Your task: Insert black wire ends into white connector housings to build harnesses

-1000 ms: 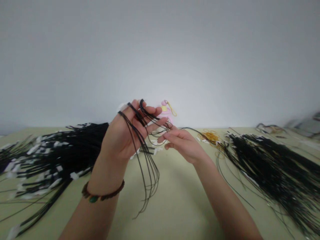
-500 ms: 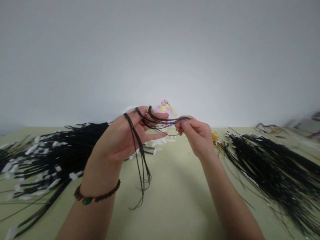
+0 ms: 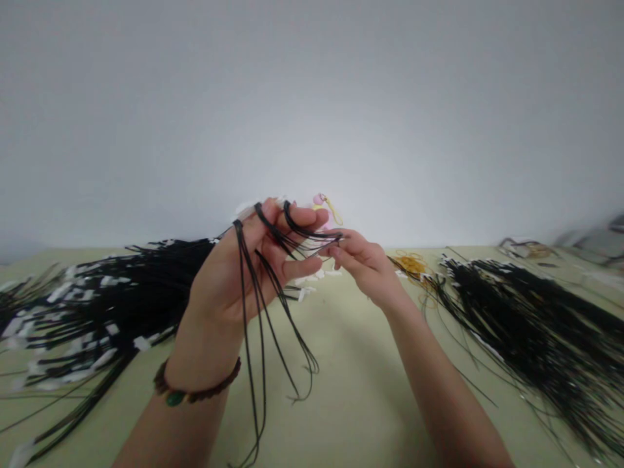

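Thin black cords (image 3: 251, 279) lie looped over the fingers of my left hand (image 3: 229, 279), which is turned palm inward and raised above the table. Its fingers curl around the cords, and the loose ends hang below the palm. My right hand (image 3: 368, 263) pinches the other part of the cords between thumb and fingers, close to the left fingertips. Between the two hands the strands run nearly level. White tips (image 3: 245, 209) show behind the left fingers; what they belong to is partly hidden.
At left lies a large pile of black cords (image 3: 151, 279) with white tags. Another spread of black cords (image 3: 521, 325) covers the right side. Yellow bands (image 3: 412, 263) sit beside it. A pink and yellow trinket (image 3: 319, 200) stands by the wall, partly behind my hands.
My right hand has moved left, closer to my left hand. The hanging cords have spread apart and reach lower. My left hand has turned slightly, and more of the yellow bands shows.
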### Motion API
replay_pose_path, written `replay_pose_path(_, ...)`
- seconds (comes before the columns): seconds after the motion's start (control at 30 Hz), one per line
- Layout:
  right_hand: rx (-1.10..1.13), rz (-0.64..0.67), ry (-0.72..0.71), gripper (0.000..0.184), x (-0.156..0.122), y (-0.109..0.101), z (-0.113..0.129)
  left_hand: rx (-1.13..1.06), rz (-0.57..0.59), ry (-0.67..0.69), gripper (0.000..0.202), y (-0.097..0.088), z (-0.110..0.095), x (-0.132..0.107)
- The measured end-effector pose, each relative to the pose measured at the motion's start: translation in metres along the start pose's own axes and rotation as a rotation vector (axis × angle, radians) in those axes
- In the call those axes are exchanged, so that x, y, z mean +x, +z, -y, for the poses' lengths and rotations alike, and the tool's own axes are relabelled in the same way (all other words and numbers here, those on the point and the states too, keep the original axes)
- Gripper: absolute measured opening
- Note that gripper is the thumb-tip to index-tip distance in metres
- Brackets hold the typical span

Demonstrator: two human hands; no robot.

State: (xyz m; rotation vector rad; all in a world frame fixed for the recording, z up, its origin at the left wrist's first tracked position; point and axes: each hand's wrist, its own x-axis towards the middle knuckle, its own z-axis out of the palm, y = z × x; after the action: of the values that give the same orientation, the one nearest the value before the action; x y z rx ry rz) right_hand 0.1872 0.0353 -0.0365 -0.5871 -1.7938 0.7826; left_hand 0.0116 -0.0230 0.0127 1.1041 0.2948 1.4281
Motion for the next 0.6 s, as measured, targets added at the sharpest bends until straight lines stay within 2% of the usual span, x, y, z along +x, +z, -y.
replay_pose_path(0.1,-0.060,0.035,0.031,0.020,0.001,0.002,-0.005,-0.013,-0.124,-0.030,0.019,0.005,-0.003,0.000)
replay_pose_path(0.2,-0.073,0.020,0.054,0.018,0.001,0.004,-0.005,-0.037,-0.325,-0.065,0.037,0.018,-0.010,0.001)
replay_pose_path(0.3,-0.063,0.004,0.094,0.018,-0.002,0.003,-0.002,-0.063,-0.469,-0.102,0.040,0.027,-0.015,0.002)
replay_pose_path(0.4,-0.080,-0.001,0.128,0.015,-0.006,0.002,0.005,-0.012,-0.464,-0.066,0.033,0.023,-0.011,0.003)
replay_pose_path(0.5,-0.056,-0.087,0.165,0.018,-0.009,0.001,0.014,0.093,-0.356,0.147,0.021,0.010,-0.003,0.005)
replay_pose_path(0.6,-0.017,-0.165,0.158,0.019,-0.013,0.001,0.025,0.154,-0.331,0.225,0.014,0.001,0.004,0.008)
